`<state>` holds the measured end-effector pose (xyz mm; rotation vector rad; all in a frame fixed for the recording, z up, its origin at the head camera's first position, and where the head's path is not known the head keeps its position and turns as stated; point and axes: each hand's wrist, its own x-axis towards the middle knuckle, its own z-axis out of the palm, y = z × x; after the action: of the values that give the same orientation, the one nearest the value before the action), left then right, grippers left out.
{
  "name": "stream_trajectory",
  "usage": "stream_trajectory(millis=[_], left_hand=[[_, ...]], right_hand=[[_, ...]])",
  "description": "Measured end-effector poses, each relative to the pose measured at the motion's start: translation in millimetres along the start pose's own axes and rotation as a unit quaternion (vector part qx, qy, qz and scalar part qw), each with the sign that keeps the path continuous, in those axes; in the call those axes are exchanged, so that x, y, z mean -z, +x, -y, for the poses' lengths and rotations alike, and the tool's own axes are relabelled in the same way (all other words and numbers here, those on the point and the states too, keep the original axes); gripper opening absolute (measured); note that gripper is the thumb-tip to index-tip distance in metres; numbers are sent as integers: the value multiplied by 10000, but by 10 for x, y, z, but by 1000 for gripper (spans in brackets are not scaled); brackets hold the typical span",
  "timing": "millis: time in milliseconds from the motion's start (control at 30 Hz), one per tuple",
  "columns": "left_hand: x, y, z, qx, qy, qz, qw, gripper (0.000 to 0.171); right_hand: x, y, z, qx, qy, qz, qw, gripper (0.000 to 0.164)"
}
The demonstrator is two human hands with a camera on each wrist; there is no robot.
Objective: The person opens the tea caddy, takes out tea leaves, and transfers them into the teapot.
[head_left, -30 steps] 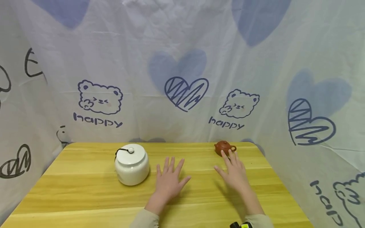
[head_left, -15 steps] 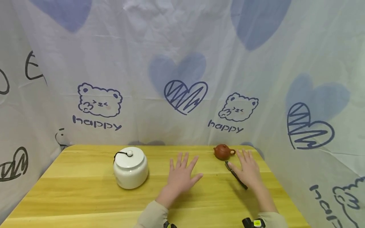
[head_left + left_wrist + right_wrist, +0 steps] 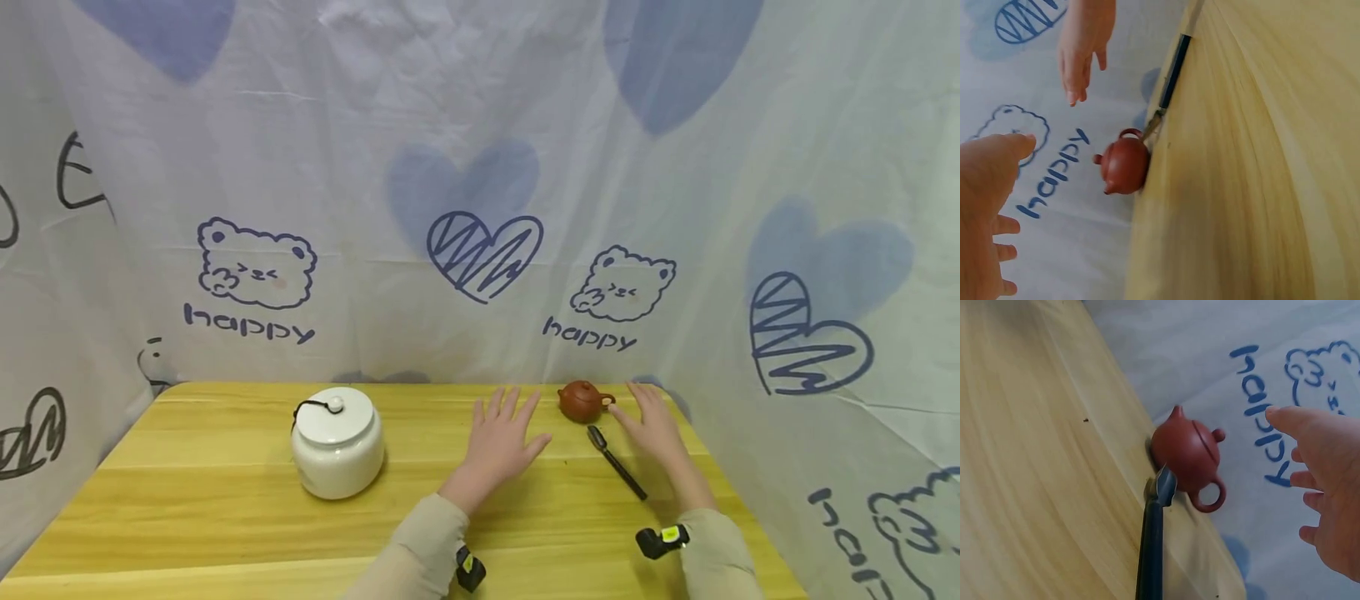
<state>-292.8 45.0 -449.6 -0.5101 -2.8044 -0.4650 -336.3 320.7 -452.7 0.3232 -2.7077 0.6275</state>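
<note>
A small reddish-brown clay teapot (image 3: 581, 402) stands at the back right of the table, its handle pointing right. Just in front of it lies a slim dark tool (image 3: 1152, 547) with a small scoop-like tip, close to the pot. My right hand (image 3: 657, 427) hovers by the pot's handle, fingers extended; the right wrist view shows a gap between hand and teapot (image 3: 1186, 450). To the left of the pot, my left hand (image 3: 500, 440) is spread above the table and holds nothing. Both wrist views show relaxed, parted fingers.
A white lidded ceramic jar (image 3: 337, 450) with a black cord at its knob stands on the left of the wooden table (image 3: 225, 517). A printed white cloth (image 3: 480, 100) hangs behind the table and along its sides.
My left hand has moved right, away from the jar and toward the teapot. My right hand has shifted right from in front of the pot, uncovering the dark tool.
</note>
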Motion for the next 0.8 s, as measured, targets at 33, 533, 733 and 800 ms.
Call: stream_trajectory(millis=[33,533,733,800], left_hand=[[-26,26,-1,-9,-20,-17,10000,67],[-475,387,-56,-40,31,413,9991,69],[-587,495,-62,-173,110,576,9981,69],[-612,524,-57,-175,115,622,9978,69]], right_hand=[[-19,29,-17,-55,24,38,10000,63],[-360,311,-143,-425,26,1077,9933,70],[-419,322,-106,-482,164,1240,9910,66],[-435,324,-107,-448,162,1228,9913,64]])
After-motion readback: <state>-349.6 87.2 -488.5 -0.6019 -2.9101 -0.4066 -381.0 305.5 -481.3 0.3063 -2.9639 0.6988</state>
